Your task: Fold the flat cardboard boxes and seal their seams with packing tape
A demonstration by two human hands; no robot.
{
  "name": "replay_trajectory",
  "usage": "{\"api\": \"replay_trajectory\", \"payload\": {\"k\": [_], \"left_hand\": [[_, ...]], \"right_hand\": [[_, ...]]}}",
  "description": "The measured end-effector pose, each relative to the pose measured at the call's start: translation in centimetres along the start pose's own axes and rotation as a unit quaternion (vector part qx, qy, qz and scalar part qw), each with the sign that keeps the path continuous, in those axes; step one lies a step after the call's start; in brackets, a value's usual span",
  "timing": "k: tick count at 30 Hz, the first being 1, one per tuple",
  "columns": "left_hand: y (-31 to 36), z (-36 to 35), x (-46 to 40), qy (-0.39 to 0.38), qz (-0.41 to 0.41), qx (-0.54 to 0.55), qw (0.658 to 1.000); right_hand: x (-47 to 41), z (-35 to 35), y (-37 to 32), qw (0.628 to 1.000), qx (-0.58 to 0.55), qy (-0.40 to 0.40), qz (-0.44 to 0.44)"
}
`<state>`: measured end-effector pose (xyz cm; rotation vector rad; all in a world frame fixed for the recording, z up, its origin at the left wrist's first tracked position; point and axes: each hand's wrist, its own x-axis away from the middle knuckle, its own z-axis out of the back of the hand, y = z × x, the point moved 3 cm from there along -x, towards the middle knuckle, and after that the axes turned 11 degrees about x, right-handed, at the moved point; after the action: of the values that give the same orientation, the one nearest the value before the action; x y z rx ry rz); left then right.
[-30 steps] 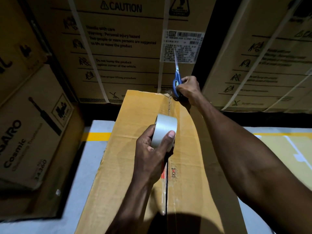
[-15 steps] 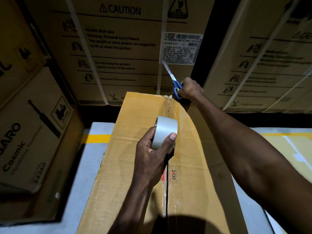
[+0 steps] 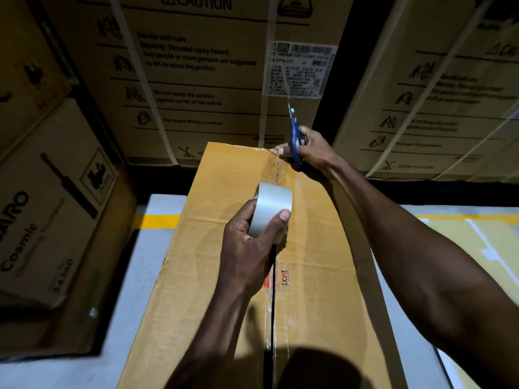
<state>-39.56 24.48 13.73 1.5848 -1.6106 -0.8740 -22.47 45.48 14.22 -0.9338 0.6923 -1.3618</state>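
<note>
With the tape roll (image 3: 271, 213) gripped by the left hand (image 3: 247, 248) at frame centre over the box (image 3: 323, 248) seam, and scissors (image 3: 294, 136) clasped by the right hand (image 3: 311, 151) at the far edge, tape could be cut crooked or wrinkled if tension is lost.

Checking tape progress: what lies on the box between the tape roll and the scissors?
In the head view, only the box's taped centre seam lies between roll and scissors.

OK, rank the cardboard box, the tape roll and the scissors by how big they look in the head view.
1. cardboard box, by far the largest.
2. tape roll in the left hand.
3. scissors in the right hand: longer but thinner than the roll, and farther from the camera, so this order is unsure.
</note>
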Motion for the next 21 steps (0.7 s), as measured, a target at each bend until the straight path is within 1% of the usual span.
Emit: {"api": "replay_trajectory", "payload": {"k": [1, 3, 4, 7, 11, 14, 18, 21], "left_hand": [[0.0, -0.1, 0.0, 0.001, 0.002, 0.002, 1.000], [0.1, -0.1, 0.1, 0.005, 0.004, 0.004, 1.000], [0.2, -0.1, 0.1, 0.006, 0.004, 0.002, 1.000], [0.5, 0.0, 0.3, 0.004, -0.002, -0.023, 1.000], [1.4, -0.4, 0.6, 0.006, -0.008, -0.053, 0.999], [2.1, -0.9, 0.9, 0.010, 0.001, -0.050, 0.999], [2.2, -1.3, 2.6, 0.038, 0.024, -0.005, 0.999], [2.7, -0.6, 3.4, 0.043, 0.047, -0.008, 0.998]], "right_hand": [[0.0, -0.1, -0.2, 1.000, 0.011, -0.009, 0.001], [-0.1, -0.3, -0.6, 0.997, 0.079, -0.010, -0.004], [-0.2, -0.4, -0.7, 0.996, 0.088, -0.015, -0.008], [-0.3, -0.8, -0.7, 0.997, 0.063, -0.028, -0.021], [0.0, -1.1, -0.9, 0.983, 0.181, -0.026, -0.015], [0.4, -1.6, -0.8, 0.979, 0.202, -0.011, -0.013], [1.1, -2.0, -0.9, 0.978, 0.206, 0.016, -0.015], [2.1, -2.1, -1.4, 0.965, 0.254, 0.063, -0.016]]}}
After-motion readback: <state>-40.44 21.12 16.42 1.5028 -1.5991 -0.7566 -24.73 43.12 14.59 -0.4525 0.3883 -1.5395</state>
